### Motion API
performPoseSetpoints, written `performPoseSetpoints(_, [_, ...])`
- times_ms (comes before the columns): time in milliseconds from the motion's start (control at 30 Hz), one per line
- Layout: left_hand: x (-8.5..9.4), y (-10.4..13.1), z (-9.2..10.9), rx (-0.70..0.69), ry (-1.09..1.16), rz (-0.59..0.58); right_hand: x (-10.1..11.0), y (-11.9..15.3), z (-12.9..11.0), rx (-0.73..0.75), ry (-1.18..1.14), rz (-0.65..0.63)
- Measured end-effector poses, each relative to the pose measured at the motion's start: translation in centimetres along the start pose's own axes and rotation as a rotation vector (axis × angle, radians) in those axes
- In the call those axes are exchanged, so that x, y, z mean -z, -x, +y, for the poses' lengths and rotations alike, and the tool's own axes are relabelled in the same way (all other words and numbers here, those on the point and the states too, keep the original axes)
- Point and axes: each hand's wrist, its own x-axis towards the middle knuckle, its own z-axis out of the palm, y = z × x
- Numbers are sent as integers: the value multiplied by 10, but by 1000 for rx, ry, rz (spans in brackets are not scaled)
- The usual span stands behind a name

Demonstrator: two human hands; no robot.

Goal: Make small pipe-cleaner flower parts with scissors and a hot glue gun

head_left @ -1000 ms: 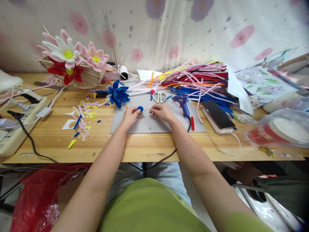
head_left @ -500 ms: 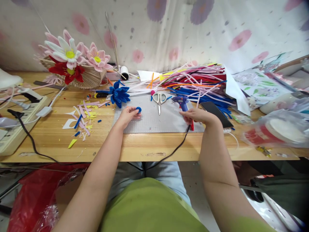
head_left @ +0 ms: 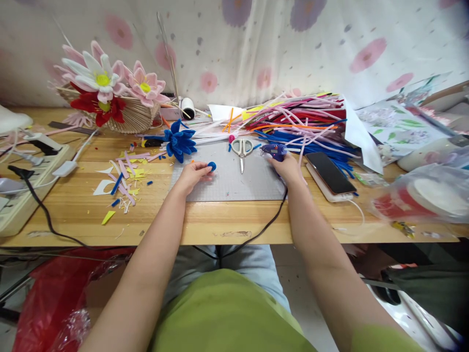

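Observation:
Between the thumb and finger of my left hand [head_left: 194,177] is a small round blue fuzzy piece [head_left: 211,166], held over the left part of the grey cutting mat [head_left: 227,182]. My right hand [head_left: 286,167] is wrapped round the handle of a dark blue glue gun [head_left: 274,150], whose nozzle points left and whose black cord hangs down off the table edge. Scissors with pale handles [head_left: 242,152] lie on the mat between both hands, blades toward me. A blue fuzzy flower [head_left: 179,141] lies at the mat's upper left corner.
Pipe cleaners [head_left: 308,117] pile up behind the mat. Cut scraps [head_left: 126,181] lie left. A phone [head_left: 330,172] rests on a white block at right, beside a bagged red container [head_left: 406,200]. A fan-shaped basket [head_left: 135,116] with flowers stands back left; a power strip [head_left: 47,181] sits far left.
My right hand has shifted its hold on the glue gun, now closed round the handle from behind. More of the phone shows. My left hand has hardly moved.

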Motion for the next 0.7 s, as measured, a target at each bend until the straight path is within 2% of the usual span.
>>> performPoseSetpoints(133, [0,-1,-2,8,-29,5,-5,4,-5,-31,-307,75])
performPoseSetpoints(200, [-1,-2,-3,16,-42,20,0,10,-12,23,-507,43])
performPoseSetpoints(267, [-1,-3,-3,20,-43,40,6,17,-22,112,-642,-78])
performPoseSetpoints(333, [-2,-2,-2,20,-42,51,11,26,-33,178,-691,-252])
performPoseSetpoints(433, [-4,-2,-2,16,-53,49,9,36,-53,170,-767,-398])
performPoseSetpoints(567, [-6,-2,-2,10,-73,50,-15,44,-78,77,-975,-420])
performPoseSetpoints(700, [-9,-2,-3,17,-82,59,-51,55,-94,61,-1018,-428])
